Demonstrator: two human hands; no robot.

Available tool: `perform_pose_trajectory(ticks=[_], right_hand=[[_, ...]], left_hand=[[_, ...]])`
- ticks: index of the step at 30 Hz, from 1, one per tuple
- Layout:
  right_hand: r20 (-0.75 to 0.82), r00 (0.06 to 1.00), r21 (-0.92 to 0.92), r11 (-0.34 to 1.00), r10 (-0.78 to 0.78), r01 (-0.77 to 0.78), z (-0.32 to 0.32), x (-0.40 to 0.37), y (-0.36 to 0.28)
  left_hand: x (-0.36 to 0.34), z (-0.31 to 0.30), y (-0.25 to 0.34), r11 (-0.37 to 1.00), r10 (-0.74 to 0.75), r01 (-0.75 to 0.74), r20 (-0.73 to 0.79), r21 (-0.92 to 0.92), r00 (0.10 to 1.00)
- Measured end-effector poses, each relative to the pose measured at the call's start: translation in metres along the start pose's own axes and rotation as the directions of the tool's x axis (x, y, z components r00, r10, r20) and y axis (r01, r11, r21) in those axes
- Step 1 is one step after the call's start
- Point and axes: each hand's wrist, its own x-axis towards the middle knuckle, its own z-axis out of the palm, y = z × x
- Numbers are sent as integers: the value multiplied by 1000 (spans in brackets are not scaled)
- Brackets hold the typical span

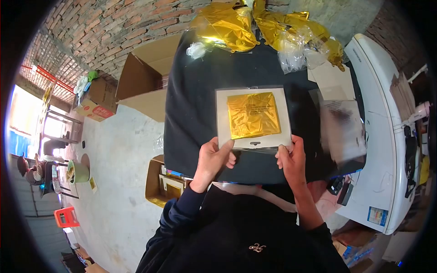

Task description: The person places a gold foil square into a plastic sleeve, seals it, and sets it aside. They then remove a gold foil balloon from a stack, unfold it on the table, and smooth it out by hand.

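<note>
A white backing card (222,113) in a clear plastic sleeve is held just above a black cloth-covered table. On it lies a folded gold foil packet (253,115) with faint dark print, and a small hanging slot shows near the edge closest to me. My left hand (215,158) grips the card's near left corner, thumb on top and fingers beneath. At the near right corner, my right hand (292,159) pinches the sleeve's edge between thumb and curled fingers.
Crumpled gold foil (227,29) and clear plastic bags (296,50) lie at the table's far edge. Clear sleeves (343,127) are stacked at the right, beside a white appliance (380,136). An open carton (154,193) with packed cards stands below left. A person (38,175) sits far left.
</note>
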Motion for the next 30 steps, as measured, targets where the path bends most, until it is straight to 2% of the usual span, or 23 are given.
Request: perform_pose_trajectory(ticks=[2,3,4,6,8,9,11,12,14,15,16,17,18,21,22,26,28,30], right_hand=[[-6,1000,-29,999,24,-24,0,0,-3],[-33,999,-102,994,-32,28,0,0,-1],[-56,994,-177,981,-91,80,0,1,6],[-69,976,-327,929,-207,174,-1,5,16],[-40,950,-470,845,-309,255,-7,7,23],[-35,951,-617,755,-309,222,-7,6,20],[-25,952,-851,506,-306,140,-7,5,11],[-9,912,-867,458,-409,197,-9,5,8],[35,815,-892,350,-578,287,-11,4,1],[98,820,-913,277,-563,299,-14,2,-4],[162,798,-887,268,-581,376,-16,-1,-9],[230,743,-845,250,-629,473,-15,-5,-3],[285,666,-794,219,-689,567,-13,-5,-1],[425,602,-654,231,-676,720,3,-15,0],[443,611,-645,241,-656,725,5,-17,1],[491,624,-629,248,-607,737,7,-20,1],[504,604,-636,208,-618,743,5,-19,5],[494,620,-635,235,-609,736,5,-19,8]], left_hand=[[1,4,8,988,-22,32,-62,154,998],[1,5,11,972,-27,47,-92,228,995],[4,5,9,917,62,-7,-123,399,990],[10,4,1,710,245,-82,-136,699,960],[6,7,-2,412,442,-133,-70,902,894],[4,10,-3,239,524,-136,-10,961,852],[1,17,2,285,530,-116,-56,952,846],[-1,20,5,307,531,-104,-79,946,844],[2,18,9,251,636,-244,31,937,771],[1,16,10,225,670,-305,81,926,738],[-4,18,16,224,626,-327,121,918,770],[-7,20,17,190,628,-366,174,911,759],[-4,23,20,148,643,-411,228,899,731],[4,32,23,104,666,-584,380,805,642],[7,36,24,80,669,-633,429,770,607],[26,48,18,100,615,-734,538,672,576],[34,53,19,66,612,-759,575,648,544],[41,57,15,49,615,-776,593,629,520]])
